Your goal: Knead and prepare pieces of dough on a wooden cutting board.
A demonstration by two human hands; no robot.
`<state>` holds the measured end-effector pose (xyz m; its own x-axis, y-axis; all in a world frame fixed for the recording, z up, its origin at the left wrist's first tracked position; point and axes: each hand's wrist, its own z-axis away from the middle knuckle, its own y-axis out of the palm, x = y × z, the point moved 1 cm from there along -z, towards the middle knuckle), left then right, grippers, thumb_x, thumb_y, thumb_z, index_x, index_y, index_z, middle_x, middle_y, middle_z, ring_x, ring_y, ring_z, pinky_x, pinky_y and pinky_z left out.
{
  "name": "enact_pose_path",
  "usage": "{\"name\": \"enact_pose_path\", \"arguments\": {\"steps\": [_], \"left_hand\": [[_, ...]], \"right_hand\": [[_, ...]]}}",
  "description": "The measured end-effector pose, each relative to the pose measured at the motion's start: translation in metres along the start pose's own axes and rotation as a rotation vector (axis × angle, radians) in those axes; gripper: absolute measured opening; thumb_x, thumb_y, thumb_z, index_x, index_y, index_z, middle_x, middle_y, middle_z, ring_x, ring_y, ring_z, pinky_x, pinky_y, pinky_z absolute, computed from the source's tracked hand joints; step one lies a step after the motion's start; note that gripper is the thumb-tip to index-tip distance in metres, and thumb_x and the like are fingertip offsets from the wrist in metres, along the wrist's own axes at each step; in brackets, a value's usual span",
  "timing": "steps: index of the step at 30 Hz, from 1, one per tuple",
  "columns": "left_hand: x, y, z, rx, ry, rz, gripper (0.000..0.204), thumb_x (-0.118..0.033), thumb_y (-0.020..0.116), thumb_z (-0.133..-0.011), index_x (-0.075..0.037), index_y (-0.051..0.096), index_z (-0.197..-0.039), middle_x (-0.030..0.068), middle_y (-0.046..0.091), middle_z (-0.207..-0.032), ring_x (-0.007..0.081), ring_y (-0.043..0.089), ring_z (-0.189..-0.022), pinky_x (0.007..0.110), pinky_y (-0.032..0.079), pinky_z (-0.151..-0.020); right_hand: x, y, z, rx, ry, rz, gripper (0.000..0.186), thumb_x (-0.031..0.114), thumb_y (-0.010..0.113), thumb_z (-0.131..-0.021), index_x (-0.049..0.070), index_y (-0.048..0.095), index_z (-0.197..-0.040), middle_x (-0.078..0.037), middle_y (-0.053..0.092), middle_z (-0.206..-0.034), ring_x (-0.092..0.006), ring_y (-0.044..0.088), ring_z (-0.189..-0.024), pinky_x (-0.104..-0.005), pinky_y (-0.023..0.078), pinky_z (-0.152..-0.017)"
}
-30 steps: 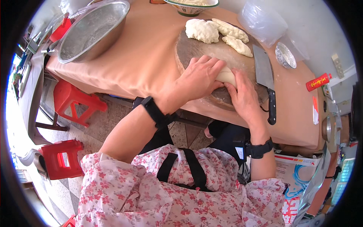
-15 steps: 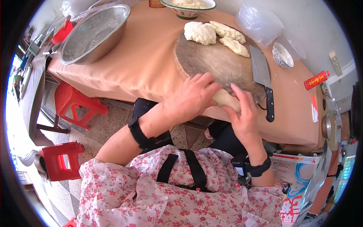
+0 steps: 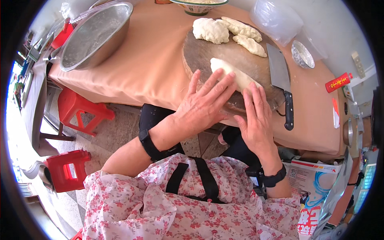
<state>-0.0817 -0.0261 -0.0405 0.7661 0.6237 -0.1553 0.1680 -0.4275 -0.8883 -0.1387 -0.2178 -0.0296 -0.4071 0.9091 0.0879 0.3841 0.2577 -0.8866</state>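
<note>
A long roll of pale dough (image 3: 235,75) lies slantwise on the round wooden chopping board (image 3: 197,54). My left hand (image 3: 208,96) rests its spread fingertips against the roll's near side. At the roll's right end, my right hand (image 3: 257,120) touches the dough with stretched fingers. Neither hand grips anything. Toward the back of the board sit a rounded lump of dough (image 3: 211,31) and two longer dough pieces, one behind (image 3: 241,29) and one in front (image 3: 250,45). A cleaver (image 3: 279,66) lies along the board's right side, its black handle over the edge.
A large metal basin (image 3: 96,38) stands on the cloth-covered table (image 3: 156,52) at the left. Behind the board is a patterned bowl (image 3: 199,7); at right are a small bowl (image 3: 303,55), a plastic bag (image 3: 276,20) and a red can (image 3: 338,83). Red stools (image 3: 82,110) stand on the floor.
The dough roll has gone from between my fingers at the board's near edge to lying on the board, farther from me. Both hands have opened and flattened against it.
</note>
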Motion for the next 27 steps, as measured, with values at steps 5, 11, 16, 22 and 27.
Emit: {"name": "enact_pose_path", "arguments": {"steps": [5, 11, 16, 22, 27], "left_hand": [[0.015, -0.001, -0.03, -0.013, -0.006, -0.001, 0.091, -0.051, 0.071, -0.078, -0.008, 0.033, -0.149, 0.0145, 0.034, -0.153, 0.0327, 0.027, -0.145, 0.063, 0.017, -0.113], [0.029, -0.015, -0.078, 0.227, 0.041, -0.064, 0.095, -0.066, 0.057, -0.083, 0.001, 0.032, -0.146, 0.022, 0.037, -0.148, 0.0352, 0.03, -0.142, 0.064, 0.018, -0.113], [0.039, -0.008, -0.101, 0.3, 0.054, -0.029, 0.101, -0.071, 0.059, -0.079, 0.001, 0.033, -0.144, 0.0217, 0.038, -0.147, 0.035, 0.032, -0.141, 0.065, 0.02, -0.112], [0.044, 0.005, -0.114, 0.317, -0.055, 0.016, 0.104, -0.069, 0.068, -0.073, -0.004, 0.033, -0.146, 0.0201, 0.04, -0.146, 0.0363, 0.03, -0.142, 0.064, 0.022, -0.112], [0.04, 0.0, -0.099, 0.345, -0.027, 0.053, 0.103, -0.067, 0.07, -0.072, -0.005, 0.034, -0.146, 0.0203, 0.042, -0.143, 0.0385, 0.035, -0.137, 0.056, 0.029, -0.111]], "right_hand": [[-0.019, 0.004, -0.026, 0.062, 0.086, -0.045, 0.07, 0.037, 0.061, -0.092, 0.006, 0.034, -0.148, -0.018, 0.034, -0.152, -0.0382, 0.033, -0.14, -0.0527, 0.03, -0.111], [-0.043, 0.011, -0.057, 0.092, 0.096, 0.137, 0.071, 0.045, 0.055, -0.094, 0.004, 0.033, -0.148, -0.018, 0.035, -0.152, -0.036, 0.029, -0.143, -0.056, 0.024, -0.113], [-0.059, 0.02, -0.072, 0.093, 0.147, 0.186, 0.074, 0.049, 0.054, -0.094, 0.003, 0.033, -0.148, -0.016, 0.034, -0.153, -0.0333, 0.027, -0.145, -0.0557, 0.018, -0.116], [-0.067, 0.03, -0.077, 0.113, 0.199, 0.131, 0.074, 0.051, 0.052, -0.095, 0.004, 0.032, -0.148, -0.015, 0.034, -0.154, -0.033, 0.026, -0.145, -0.0546, 0.014, -0.117], [-0.063, 0.024, -0.068, 0.103, 0.182, 0.048, 0.07, 0.048, 0.055, -0.094, 0.005, 0.036, -0.146, -0.016, 0.042, -0.146, -0.0339, 0.035, -0.139, -0.0569, 0.023, -0.113]]}}
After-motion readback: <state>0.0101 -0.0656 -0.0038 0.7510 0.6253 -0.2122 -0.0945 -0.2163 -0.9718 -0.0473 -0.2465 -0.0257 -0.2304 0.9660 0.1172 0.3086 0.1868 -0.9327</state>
